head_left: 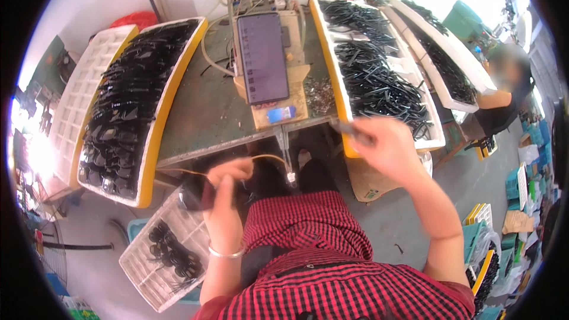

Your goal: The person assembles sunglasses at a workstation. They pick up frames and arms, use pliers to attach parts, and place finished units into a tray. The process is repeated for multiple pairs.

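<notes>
My left hand (pixel 228 184), a bracelet at its wrist, hovers before the bench's front edge with fingers curled and blurred. Beside its fingers shows a dark glossy piece (pixel 189 198), too smeared to name. A thin yellowish tube (pixel 268 157) runs past this hand. My right hand (pixel 385 145) is closed on a slim dark piece (pixel 349 130) near the right tray (pixel 439 133), which is heaped with slender black strips (pixel 379 77). Between my hands stands a bench machine (pixel 294 98) with a phone (pixel 264 56) propped on it and a metal arm (pixel 284 145) reaching down.
At left, a yellow-edged tray (pixel 148 186) carries rows of black glossy pieces, next to a white compartment tray (pixel 95 77). Lower left, another tray (pixel 154 296) holds black pieces. A brown bag (pixel 370 181) hangs under the right tray. Another person (pixel 504 101) sits at far right.
</notes>
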